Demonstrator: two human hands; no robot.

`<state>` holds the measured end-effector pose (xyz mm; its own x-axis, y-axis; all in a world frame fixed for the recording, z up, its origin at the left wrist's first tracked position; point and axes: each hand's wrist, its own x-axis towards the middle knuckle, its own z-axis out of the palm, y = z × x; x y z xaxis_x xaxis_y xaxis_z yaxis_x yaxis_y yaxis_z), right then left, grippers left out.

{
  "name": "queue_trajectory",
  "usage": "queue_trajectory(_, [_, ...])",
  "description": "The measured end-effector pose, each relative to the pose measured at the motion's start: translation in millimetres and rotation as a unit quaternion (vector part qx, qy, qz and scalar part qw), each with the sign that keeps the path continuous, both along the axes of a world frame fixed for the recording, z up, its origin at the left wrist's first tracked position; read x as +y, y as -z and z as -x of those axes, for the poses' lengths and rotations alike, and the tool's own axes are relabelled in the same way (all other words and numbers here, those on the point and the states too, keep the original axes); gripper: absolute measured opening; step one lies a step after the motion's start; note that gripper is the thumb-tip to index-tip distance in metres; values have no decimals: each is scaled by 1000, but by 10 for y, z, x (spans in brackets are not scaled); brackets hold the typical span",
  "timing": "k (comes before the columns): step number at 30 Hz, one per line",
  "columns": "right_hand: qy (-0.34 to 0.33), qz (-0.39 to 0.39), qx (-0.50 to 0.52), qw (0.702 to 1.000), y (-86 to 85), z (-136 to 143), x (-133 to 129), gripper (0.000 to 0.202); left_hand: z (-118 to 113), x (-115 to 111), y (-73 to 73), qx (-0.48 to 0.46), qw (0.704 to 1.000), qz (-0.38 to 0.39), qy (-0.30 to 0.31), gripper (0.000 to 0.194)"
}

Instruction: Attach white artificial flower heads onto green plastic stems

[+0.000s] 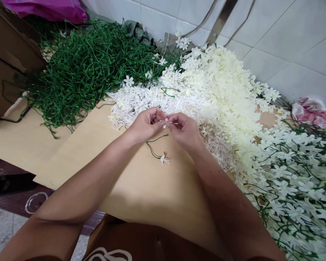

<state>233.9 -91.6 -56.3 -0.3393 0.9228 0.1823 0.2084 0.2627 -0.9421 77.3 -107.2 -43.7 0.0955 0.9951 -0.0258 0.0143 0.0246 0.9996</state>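
Observation:
My left hand (148,124) and my right hand (185,131) meet over the front edge of the white pile. Between their pinched fingertips is a small white artificial flower (165,125), with a thin pale strand running towards the right fingers. My fingers partly hide it. Just below the hands, an artificial flower with a green stem (151,148) lies on the brown board (141,188). Behind my hands spreads a heap of white stamens (141,98). Loose cream petals (225,83) are piled behind and to the right.
Green plastic stems (97,54) form a large heap at the back left, beside a cardboard box (11,54). Stemmed white flowers (296,185) are heaped at the right. A tiled wall (282,40) closes off the back. A pink bag (49,9) lies at the far left.

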Motion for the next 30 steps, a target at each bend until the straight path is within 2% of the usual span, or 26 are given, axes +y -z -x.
queue_trajectory(5, [1, 60, 11, 998, -27, -34, 44, 16, 53, -11, -48, 33, 999, -4, 25, 16])
queue_trajectory(8, [25, 66, 25, 997, -74, -82, 89, 25, 115, -41, -58, 164, 986, -14, 24, 15])
queue_trajectory(10, [17, 83, 47, 995, -98, -116, 119, 33, 111, -77, -55, 297, 954, -23, 48, 18])
queue_trajectory(12, [-6, 109, 65, 992, -109, -144, 144, 39, 61, -114, -43, 410, 907, -46, 86, 16])
queue_trajectory(14, [-26, 137, 82, 987, -109, -168, 161, 42, -5, -133, -23, 478, 868, -77, 110, 11])
queue_trajectory(16, [-39, 174, 108, 978, -101, -187, 171, 43, -45, -128, -3, 499, 854, -93, 114, 9])
queue_trajectory(17, [-42, 195, 123, 972, -96, -196, 174, 43, -48, -117, 4, 492, 860, -87, 108, 10])
queue_trajectory(19, [-43, 231, 152, 960, -85, -207, 177, 42, -25, -90, 13, 437, 894, -50, 81, 8])
queue_trajectory(21, [-42, 253, 172, 951, -72, -210, 174, 42, 13, -61, 16, 334, 941, -10, 46, 6])
queue_trajectory(23, [-42, 262, 183, 947, -56, -205, 168, 41, 36, -39, 19, 219, 975, 18, 22, 7])
queue_trajectory(26, [-49, 263, 190, 944, -24, -190, 162, 40, 33, -18, 27, 103, 994, 42, 13, 10])
queue_trajectory(30, [-52, 254, 200, 945, 12, -178, 167, 39, 20, -5, 33, 47, 997, 55, 8, 13])
